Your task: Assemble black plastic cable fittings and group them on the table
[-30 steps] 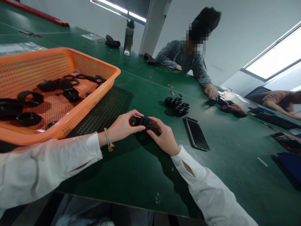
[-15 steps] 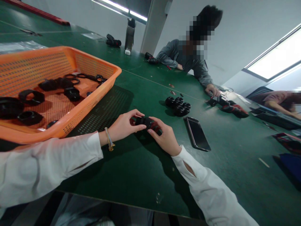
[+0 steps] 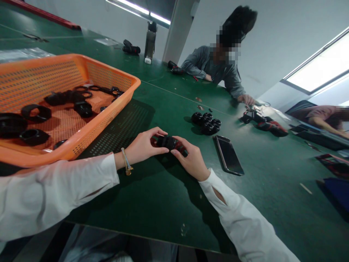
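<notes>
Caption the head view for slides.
Left hand and right hand hold a black part over a green table, between orange basket and phone.

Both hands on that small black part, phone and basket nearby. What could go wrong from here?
1. The black part is held between the left hand and right hand; it might slip if either grip loosens.
2. The phone lies beside the right hand; a sideways swing could knock it.
3. The left sleeve appears close to the orange basket and might bump it.
</notes>
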